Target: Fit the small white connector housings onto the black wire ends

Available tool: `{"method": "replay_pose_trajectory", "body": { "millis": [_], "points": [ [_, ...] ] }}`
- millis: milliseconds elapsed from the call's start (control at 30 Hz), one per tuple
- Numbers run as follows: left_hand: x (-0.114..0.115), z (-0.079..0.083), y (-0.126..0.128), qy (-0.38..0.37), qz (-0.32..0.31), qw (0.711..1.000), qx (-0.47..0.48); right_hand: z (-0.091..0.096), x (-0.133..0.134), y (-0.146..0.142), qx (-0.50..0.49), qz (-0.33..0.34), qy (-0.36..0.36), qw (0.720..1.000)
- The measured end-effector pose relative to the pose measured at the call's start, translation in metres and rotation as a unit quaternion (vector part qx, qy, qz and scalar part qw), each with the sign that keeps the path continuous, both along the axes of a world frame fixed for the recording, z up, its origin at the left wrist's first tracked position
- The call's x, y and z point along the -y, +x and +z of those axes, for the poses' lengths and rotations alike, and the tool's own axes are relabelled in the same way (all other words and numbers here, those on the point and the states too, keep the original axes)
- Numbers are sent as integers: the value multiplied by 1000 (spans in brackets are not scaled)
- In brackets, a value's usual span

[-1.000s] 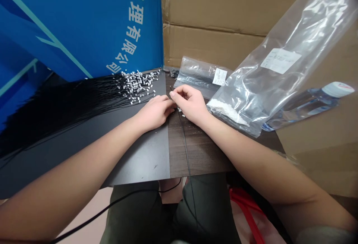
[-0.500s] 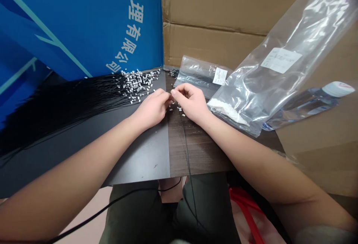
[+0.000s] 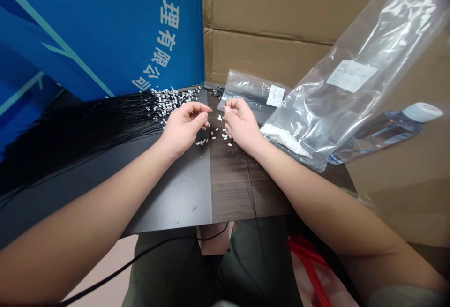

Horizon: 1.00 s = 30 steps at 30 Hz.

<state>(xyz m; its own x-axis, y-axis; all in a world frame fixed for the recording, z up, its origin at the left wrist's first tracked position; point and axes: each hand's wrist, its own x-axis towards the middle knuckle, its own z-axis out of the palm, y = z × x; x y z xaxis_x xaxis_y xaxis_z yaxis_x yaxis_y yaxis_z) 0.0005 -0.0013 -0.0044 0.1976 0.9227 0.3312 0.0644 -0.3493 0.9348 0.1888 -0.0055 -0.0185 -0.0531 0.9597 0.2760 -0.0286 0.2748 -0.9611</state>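
My right hand (image 3: 243,123) pinches the end of a thin black wire (image 3: 250,186) between thumb and forefinger. Below the hand, the wire trails down over the table's front edge towards my lap. A short gap away, my left hand (image 3: 183,126) is held with thumb and fingers apart and nothing visible in it. Small white connector housings (image 3: 225,137) lie scattered on the table under and between both hands. Left of my left hand rests a large bundle of black wires (image 3: 87,126), with many white housings (image 3: 165,103) at its near ends.
A clear bag of white pieces (image 3: 286,139) leans at the right, beside a water bottle (image 3: 383,131). Behind my right hand lies a smaller labelled plastic bag (image 3: 246,84) with black wires. A blue panel (image 3: 116,26) and cardboard (image 3: 267,2) stand at the back.
My hands, together before, have moved apart. The left has opened and shifted left; the right has shifted slightly right with the wire. More loose white housings show between them.
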Motion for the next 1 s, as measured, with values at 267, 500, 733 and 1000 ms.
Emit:
{"method": "replay_pose_trajectory", "body": {
  "millis": [267, 500, 733, 1000],
  "points": [
    [2, -4, 3, -7, -46, 998, 41, 13, 16, 0, 68, 43, 17, 997],
    [2, -5, 3, 1, -65, 996, 53, 16, 17, -2, 101, 41, -7, 994],
    [2, -5, 1, -6, -72, 995, 71, 25, 20, 0, 165, 33, -6, 986],
    [4, 0, 1, -8, -67, 996, 62, 24, 17, 1, 152, 44, 9, 987]
  ]
}}
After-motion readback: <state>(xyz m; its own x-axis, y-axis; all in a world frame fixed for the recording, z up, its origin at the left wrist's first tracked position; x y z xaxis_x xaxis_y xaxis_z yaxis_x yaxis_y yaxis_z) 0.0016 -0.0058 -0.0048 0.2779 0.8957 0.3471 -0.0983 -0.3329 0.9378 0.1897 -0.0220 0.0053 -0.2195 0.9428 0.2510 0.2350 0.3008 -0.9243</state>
